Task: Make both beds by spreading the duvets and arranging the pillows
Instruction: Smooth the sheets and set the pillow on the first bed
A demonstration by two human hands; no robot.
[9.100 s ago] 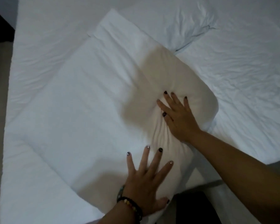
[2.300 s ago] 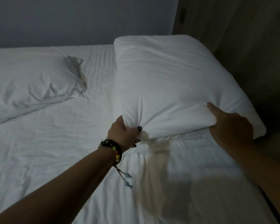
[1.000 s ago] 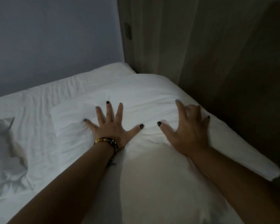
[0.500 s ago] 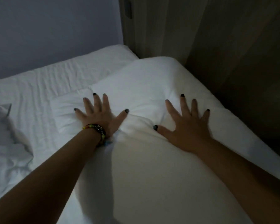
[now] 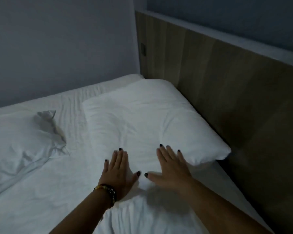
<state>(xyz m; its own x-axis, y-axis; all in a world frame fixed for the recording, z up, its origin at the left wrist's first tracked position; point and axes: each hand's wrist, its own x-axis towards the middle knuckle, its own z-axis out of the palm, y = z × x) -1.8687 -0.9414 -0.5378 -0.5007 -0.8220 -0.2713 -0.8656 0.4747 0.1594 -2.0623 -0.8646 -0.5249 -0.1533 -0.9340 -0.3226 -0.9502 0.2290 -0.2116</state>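
Two pillows lie on the bed [image 5: 41, 191]. Plump pillow [image 5: 142, 119] sits at the wooden headboard [image 5: 227, 85]; crumpled pillow [image 5: 20, 141] lies well apart, leftward. Left hand [image 5: 118, 171] and right hand [image 5: 169, 168] rest flat, fingers straight, on the plump pillow's near edge.

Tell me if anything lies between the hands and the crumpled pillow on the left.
Nothing visible does. Only bare sheet separates the left hand and right hand, both flat at the smoothed pillow, from the crumpled pillow.
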